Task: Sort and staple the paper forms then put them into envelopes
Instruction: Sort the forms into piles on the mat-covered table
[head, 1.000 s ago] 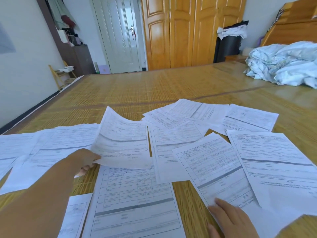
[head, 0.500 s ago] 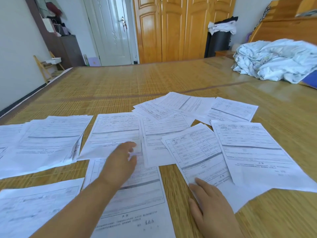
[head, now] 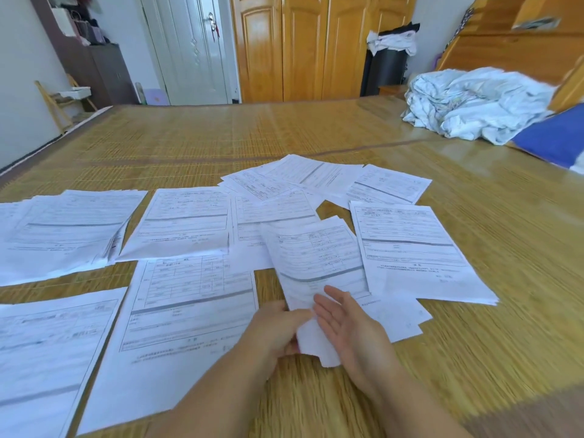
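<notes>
Several printed paper forms lie spread over a bamboo mat [head: 221, 137]. One form [head: 313, 260] is lifted and curved at the near centre. My left hand [head: 278, 330] grips its lower left edge, fingers curled under the sheet. My right hand [head: 350, 330] lies with straight fingers against the sheet's lower right part. Flat beside them are a large form [head: 186, 311] to the left, a stack [head: 410, 248] to the right, and a pile [head: 63, 229] at the far left. No stapler or envelopes are in view.
More forms fan out behind [head: 316, 178]. A crumpled white quilt [head: 474, 102] and a blue pillow [head: 550, 137] lie at the back right. Wooden wardrobe doors [head: 300, 45] and a white door [head: 189, 49] stand beyond the mat.
My left hand moved right from the centre-left sheets and took hold of the form's bottom edge. That form rose off the mat and bent. My right hand shifted onto it.
</notes>
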`<state>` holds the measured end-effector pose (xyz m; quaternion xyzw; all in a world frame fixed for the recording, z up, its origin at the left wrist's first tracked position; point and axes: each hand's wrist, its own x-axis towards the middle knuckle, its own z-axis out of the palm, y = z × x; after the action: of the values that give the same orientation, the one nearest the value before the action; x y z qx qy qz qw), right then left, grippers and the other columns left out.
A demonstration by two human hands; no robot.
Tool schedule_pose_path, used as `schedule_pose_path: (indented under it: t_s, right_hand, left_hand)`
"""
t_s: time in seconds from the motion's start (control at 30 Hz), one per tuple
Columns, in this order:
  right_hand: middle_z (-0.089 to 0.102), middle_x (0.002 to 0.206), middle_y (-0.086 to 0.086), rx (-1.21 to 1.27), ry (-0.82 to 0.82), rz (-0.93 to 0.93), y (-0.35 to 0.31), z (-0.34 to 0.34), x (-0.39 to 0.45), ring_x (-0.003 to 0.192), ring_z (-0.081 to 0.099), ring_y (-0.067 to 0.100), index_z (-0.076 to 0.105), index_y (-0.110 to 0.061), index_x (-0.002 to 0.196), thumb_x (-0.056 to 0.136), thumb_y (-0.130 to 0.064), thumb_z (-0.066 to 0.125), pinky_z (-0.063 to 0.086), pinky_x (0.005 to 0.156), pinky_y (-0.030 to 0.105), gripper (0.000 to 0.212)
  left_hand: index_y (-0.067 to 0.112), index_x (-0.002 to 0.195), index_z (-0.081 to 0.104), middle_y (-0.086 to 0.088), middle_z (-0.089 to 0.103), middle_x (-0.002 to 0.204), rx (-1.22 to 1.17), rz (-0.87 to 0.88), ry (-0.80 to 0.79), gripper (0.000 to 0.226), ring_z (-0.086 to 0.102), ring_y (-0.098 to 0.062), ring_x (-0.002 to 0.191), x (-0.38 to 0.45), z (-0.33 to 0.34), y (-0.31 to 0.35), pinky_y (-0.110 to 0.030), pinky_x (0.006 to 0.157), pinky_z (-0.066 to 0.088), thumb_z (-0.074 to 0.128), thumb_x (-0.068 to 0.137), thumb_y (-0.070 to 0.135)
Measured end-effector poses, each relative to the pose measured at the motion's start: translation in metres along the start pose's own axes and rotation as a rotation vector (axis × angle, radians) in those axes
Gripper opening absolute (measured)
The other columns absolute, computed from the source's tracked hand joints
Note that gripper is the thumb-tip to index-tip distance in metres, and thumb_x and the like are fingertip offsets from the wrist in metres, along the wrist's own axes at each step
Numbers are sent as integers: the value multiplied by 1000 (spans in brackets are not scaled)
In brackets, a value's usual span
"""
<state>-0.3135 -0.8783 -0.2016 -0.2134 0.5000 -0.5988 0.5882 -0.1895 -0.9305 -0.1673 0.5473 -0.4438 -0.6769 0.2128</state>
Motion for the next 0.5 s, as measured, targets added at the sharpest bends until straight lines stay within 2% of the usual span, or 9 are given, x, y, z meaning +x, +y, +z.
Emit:
schedule_pose_path:
  t_s: [0.07, 0.13, 0.23, 0.3, 0.4, 0.43, 0.5]
  right_hand:
    - [59, 132, 9, 101, -28, 24, -3, -3, -5, 122, 55, 18, 58, -16, 122, 104, -33, 33, 37, 110, 34, 36]
    - [64, 127, 4, 57, -13, -25, -8, -12, -12, 119, 58, 13, 62, -18, 117, 103, -31, 38, 39, 108, 33, 31]
    - [70, 109, -11, -381, 238, -281, -32, -37, -24, 106, 62, 3, 69, -24, 105, 96, -25, 56, 44, 90, 21, 16]
    - [69, 108, -11, -519, 378, -341, -49, -56, -27, 104, 62, 6, 67, -24, 108, 93, -24, 61, 45, 85, 21, 16]
    - [66, 115, -10, -547, 286, -177, -65, -64, -25, 104, 64, 9, 57, -28, 121, 89, -37, 66, 48, 92, 31, 34]
    - [68, 113, -9, -543, 222, -118, -70, -60, -24, 100, 67, 11, 57, -28, 119, 89, -39, 66, 50, 89, 32, 33]
    - [74, 107, 2, -458, 83, -85, -78, -48, -25, 94, 72, 19, 65, -14, 112, 94, -26, 61, 55, 84, 37, 22]
  left_hand:
    - [16, 80, 67, -1, 69, 79, 299, 117, 93, 14, 64, -13, 71, 2, 10, 0, -17, 57, 51, 59, 89, 10]
    - [21, 75, 61, 6, 61, 74, 489, 209, 165, 24, 56, -6, 66, 1, 13, -1, -13, 51, 43, 50, 90, 6]
    - [26, 86, 62, 10, 63, 81, 440, 254, 219, 23, 59, -7, 73, -14, -1, 5, -18, 57, 44, 50, 91, 7]
    - [27, 84, 67, 11, 69, 83, 354, 296, 244, 23, 65, -11, 80, -27, -21, 7, -25, 66, 51, 54, 91, 9]
    - [25, 91, 72, 6, 75, 90, 218, 333, 206, 19, 71, -17, 87, -44, -49, 9, -40, 85, 55, 61, 91, 10]
    - [25, 93, 72, 6, 76, 92, 188, 342, 186, 18, 72, -17, 87, -49, -55, 8, -41, 86, 54, 62, 91, 10]
    - [25, 94, 73, 8, 76, 90, 199, 375, 193, 17, 72, -12, 83, -58, -64, 5, -37, 82, 54, 63, 91, 11]
